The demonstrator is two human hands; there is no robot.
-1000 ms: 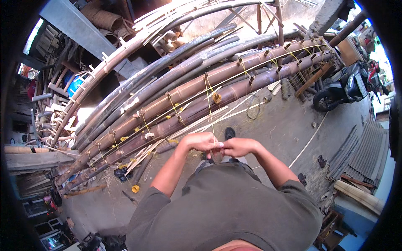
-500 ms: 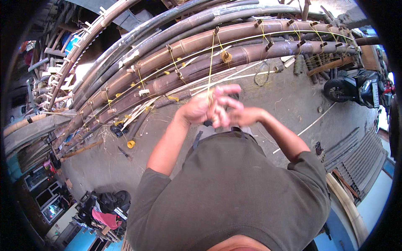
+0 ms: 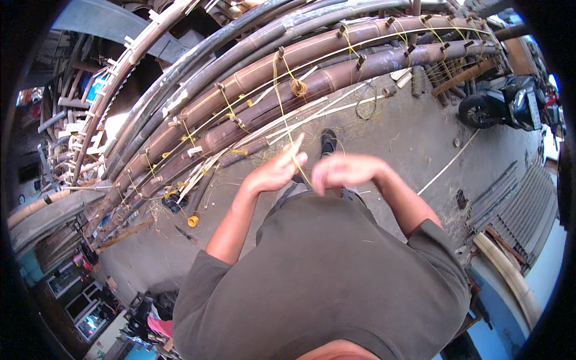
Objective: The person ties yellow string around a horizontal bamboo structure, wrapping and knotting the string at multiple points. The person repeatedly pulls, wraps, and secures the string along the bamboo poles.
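Note:
A thin yellow strip (image 3: pixel 282 102) runs down from a peg (image 3: pixel 280 53) on a long brown bamboo pole (image 3: pixel 252 73). It crosses the fingers of my left hand (image 3: pixel 273 174), which are stretched out with the thumb apart. The strip's lower part slants on toward my right hand (image 3: pixel 348 170). That hand is smeared by motion, its fingers bent downward, and whether they grip the strip cannot be made out. Both hands are in front of my waist, a short gap between them. A coil of yellow strip (image 3: pixel 298 88) hangs from the poles nearby.
A second bamboo pole (image 3: pixel 336 77) with pegs lies parallel, nearer me. Pale split strips (image 3: pixel 201 171) lie beside a yellow cup-like piece (image 3: pixel 192 221) and a knife (image 3: pixel 185 233). At right stand a motorbike (image 3: pixel 510 108) and grey corrugated sheets (image 3: pixel 516 207).
My hands were close together, fingers overlapping at the strip; now they are apart. The left has dropped down and left, its fingers straightened. My view has shifted slightly.

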